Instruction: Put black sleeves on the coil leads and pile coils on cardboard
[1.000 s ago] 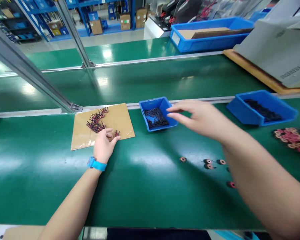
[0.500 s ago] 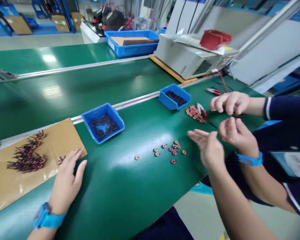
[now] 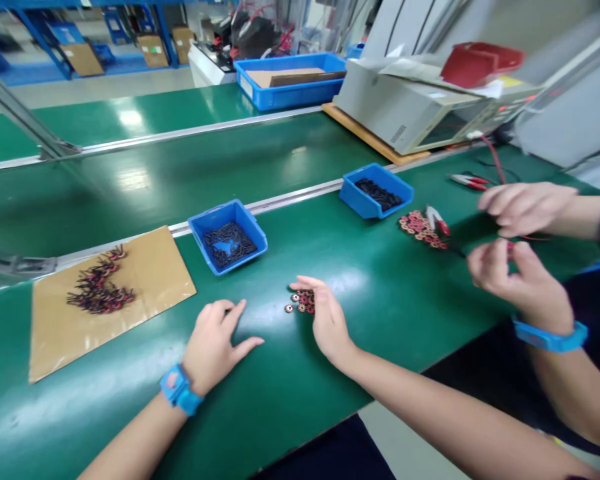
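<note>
The green table (image 3: 170, 440) stretches right across the view. At between one and two o'clock from its centre, a grey machine (image 3: 395, 100) sits on a wooden board (image 3: 365, 137), with a red bin (image 3: 467, 65) on top. The cardboard sheet (image 3: 155, 267) lies at between eight and nine o'clock, bearing a heap of dark-legged parts (image 3: 100, 290). A long blue tray (image 3: 280, 100) is at twelve. At three, a co-worker's two hands (image 3: 535, 277) are close together, the lower one pinching what seems to be a reddish ring. The left hand (image 3: 213, 343), at between seven and eight, is wide open over the table, its thumb well apart from the fingers and nothing between them. The right hand (image 3: 330, 323), at five, is loosely cupped and unclosed, its fingers stretched along the far and right sides of a small cluster of rings (image 3: 303, 303). That cluster lies on the table at six o'clock, between both hands. A blue bin at nine (image 3: 220, 263) and another blue bin at two (image 3: 365, 203) hold dark pieces. A bigger pile of rings (image 3: 420, 228) lies at three, with a red-and-silver clip (image 3: 437, 220) touching it.
</note>
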Tool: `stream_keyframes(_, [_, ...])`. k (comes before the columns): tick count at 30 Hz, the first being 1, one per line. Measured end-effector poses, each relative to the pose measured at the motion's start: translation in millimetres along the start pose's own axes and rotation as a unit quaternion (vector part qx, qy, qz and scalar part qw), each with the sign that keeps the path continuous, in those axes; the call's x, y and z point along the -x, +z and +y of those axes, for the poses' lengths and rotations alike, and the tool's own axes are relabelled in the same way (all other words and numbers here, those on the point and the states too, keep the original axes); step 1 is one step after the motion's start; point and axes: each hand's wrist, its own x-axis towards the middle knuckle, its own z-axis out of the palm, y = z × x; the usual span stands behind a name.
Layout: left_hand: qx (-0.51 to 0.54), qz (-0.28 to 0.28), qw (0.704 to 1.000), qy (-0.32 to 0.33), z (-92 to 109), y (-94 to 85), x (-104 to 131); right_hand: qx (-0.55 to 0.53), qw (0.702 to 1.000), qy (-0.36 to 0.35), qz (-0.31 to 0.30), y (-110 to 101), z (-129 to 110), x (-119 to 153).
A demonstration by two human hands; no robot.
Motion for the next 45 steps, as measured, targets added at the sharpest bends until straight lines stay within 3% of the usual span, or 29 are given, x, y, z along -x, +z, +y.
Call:
stream_keyframes(4, [0.024,-0.019,1.000,0.005,4,9.6,-12,-0.040,0.997,-0.060,-0.035,29,-27,-2])
stream_keyframes(7, [0.060,-0.033,0.998,-0.001,-7,7.0,-14,-0.016,0.983,-0.182,0.004,30,-58,-20])
stream_keyframes(9, [0.082,-0.042,0.996,-0.009,-13,4.4,-14,0.033,0.962,-0.270,-0.029,29,-78,-43])
stream_keyframes(11, [0.100,-0.047,0.994,-0.018,-17,2.2,-13,0.149,0.923,-0.331,-0.127,35,-93,-70])
stream_keyframes(14, [0.121,-0.041,0.991,-0.031,-19,0.0,-13,0.364,0.816,-0.333,-0.302,59,-100,-106])
stream_keyframes(15, [0.127,-0.039,0.991,-0.035,-19,-0.5,-14,0.419,0.776,-0.327,-0.339,68,-100,-114])
stream_keyframes(16, [0.133,-0.036,0.990,-0.040,-19,-0.9,-14,0.443,0.756,-0.324,-0.357,77,-99,-121])
stream_keyframes(18, [0.142,-0.033,0.988,-0.048,-19,-1.1,-14,0.465,0.738,-0.318,-0.373,90,-96,-127])
stream_keyframes(26, [0.207,-0.003,0.974,-0.088,-12,-2.1,-16,0.444,0.742,-0.274,-0.420,107,-86,-136])
stream_keyframes(30, [0.327,0.054,0.935,-0.131,-15,-3.6,-16,0.421,0.759,-0.250,-0.429,109,-88,-142])
stream_keyframes(34, [0.418,0.088,0.891,-0.156,-17,-4.2,-17,0.403,0.782,-0.257,-0.401,98,-93,-141])
stream_keyframes(37, [0.505,0.111,0.833,-0.197,-17,-4.1,-19,0.349,0.831,-0.289,-0.324,83,-91,-135])
stream_keyframes(40, [0.607,0.118,0.744,-0.252,-17,-4.6,-21,0.260,0.882,-0.317,-0.231,70,-82,-125])
stream_keyframes(45, [0.724,0.110,0.603,-0.318,-19,-9.2,-23,0.207,0.911,-0.316,-0.164,61,-73,-110])
